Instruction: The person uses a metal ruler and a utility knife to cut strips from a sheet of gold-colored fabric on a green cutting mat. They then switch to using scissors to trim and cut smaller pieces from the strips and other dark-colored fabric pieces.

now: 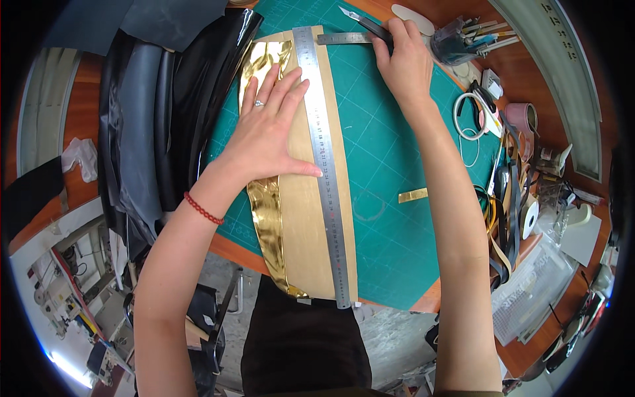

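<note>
Nice spread on the left hand (268, 132) here: fingers fanned and palm down over the tan sheet (304, 231), thumb out on the long steel ruler (322, 142), a couple of fingertips at the ruler's left edge. It's not pinching anything, just lying flat. How hard it presses, can't tell.

The sheet sits lengthwise on the green cutting mat (390, 145), with gold material (268, 218) along its left side and the near end poking past the table edge. The ruler's near end overhangs too, so that's probably the wobbly bit. Weight is best put over the part the mat supports, with thumb and fingertips well apart so the ruler can't pivot.

The right hand (407, 66) is closed around a craft knife (376, 28) and has the end of a short steel ruler (340, 39) under the thumb side. Which finger grips which, can't really tell. The short ruler's other end meets the sheet's right edge near the far end; squaring it to that edge should give a truer reading. The blade points away over the mat, clear of the left fingers, which is exactly how anyone juggling both tools should have it.
</note>
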### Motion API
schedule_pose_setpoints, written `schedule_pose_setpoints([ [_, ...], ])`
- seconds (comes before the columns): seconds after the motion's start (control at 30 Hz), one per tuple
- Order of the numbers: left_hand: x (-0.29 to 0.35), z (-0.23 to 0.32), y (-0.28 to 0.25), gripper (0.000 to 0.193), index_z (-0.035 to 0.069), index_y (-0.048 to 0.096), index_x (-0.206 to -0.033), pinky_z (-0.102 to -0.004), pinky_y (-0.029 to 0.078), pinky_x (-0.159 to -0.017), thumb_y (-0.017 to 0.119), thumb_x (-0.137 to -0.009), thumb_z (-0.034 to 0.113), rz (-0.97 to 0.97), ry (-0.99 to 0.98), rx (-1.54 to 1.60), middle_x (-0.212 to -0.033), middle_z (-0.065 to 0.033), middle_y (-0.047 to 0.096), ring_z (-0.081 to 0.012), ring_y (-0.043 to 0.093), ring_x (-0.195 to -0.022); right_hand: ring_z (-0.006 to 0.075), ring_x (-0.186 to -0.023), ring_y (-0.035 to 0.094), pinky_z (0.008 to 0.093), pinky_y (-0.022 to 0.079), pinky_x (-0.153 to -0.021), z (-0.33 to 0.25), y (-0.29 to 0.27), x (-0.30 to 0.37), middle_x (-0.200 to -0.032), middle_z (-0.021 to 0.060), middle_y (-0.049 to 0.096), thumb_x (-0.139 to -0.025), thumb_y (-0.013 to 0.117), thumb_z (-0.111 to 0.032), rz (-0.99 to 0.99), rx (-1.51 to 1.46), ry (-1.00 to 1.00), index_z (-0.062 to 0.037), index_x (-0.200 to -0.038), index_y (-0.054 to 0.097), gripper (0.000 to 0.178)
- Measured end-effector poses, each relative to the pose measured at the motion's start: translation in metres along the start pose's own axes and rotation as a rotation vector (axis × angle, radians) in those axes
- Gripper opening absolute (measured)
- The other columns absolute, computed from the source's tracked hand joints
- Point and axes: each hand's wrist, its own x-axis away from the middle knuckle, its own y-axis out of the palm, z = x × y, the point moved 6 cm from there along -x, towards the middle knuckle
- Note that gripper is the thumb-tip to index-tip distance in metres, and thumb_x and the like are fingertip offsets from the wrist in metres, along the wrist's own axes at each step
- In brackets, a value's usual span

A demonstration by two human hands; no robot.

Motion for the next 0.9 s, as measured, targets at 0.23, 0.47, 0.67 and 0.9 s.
schedule_pose_setpoints([
  [0.23,-0.002,0.0,-0.003,0.124,0.004,0.03,-0.145,-0.0524,0.007,-0.12,0.089,-0.048,0.053,-0.01,-0.003,0.036,-0.153,-0.0155,0.024,-0.0377,0.012,-0.146,0.0336,-0.074,0.061,0.0452,0.049,-0.062,0.002,0.013,0.0,-0.09,0.0098,0.057,-0.084,0.068,-0.023,-0.007,0.001,0.013,-0.0096,-0.093,0.059,0.018],
  [0.47,-0.002,-0.001,-0.001,0.123,0.003,0.031,-0.145,-0.0543,0.006,-0.119,0.088,-0.049,0.055,0.001,0.002,0.03,-0.153,-0.0153,0.025,-0.0367,0.012,-0.146,0.0339,-0.074,0.061,0.0454,0.049,-0.062,0.003,0.017,0.001,-0.089,0.0097,0.057,-0.084,0.067,-0.021,0.007,-0.006,0.006,-0.0117,-0.095,0.061,0.017],
  [0.67,-0.003,0.001,-0.001,0.122,0.002,0.031,-0.145,-0.0539,0.006,-0.119,0.086,-0.052,0.059,-0.016,0.011,0.008,-0.153,-0.0154,0.024,-0.036,0.01,-0.147,0.0324,-0.076,0.061,0.0438,0.049,-0.063,0.005,0.012,-0.001,-0.09,0.0094,0.057,-0.083,0.068,-0.021,0.042,-0.04,-0.018,-0.0104,-0.095,0.061,0.018],
  [0.9,-0.001,-0.004,0.003,0.124,0.003,0.027,-0.146,-0.0523,0.004,-0.119,0.085,-0.052,0.059,-0.037,0.001,-0.047,-0.154,-0.0156,0.021,-0.0371,0.007,-0.147,0.029,-0.074,0.06,0.0372,0.048,-0.063,-0.024,-0.074,0.063,-0.087,0.0103,0.054,-0.081,0.069,-0.01,-0.141,-0.166,0.044,-0.0044,-0.092,0.059,0.015],
])
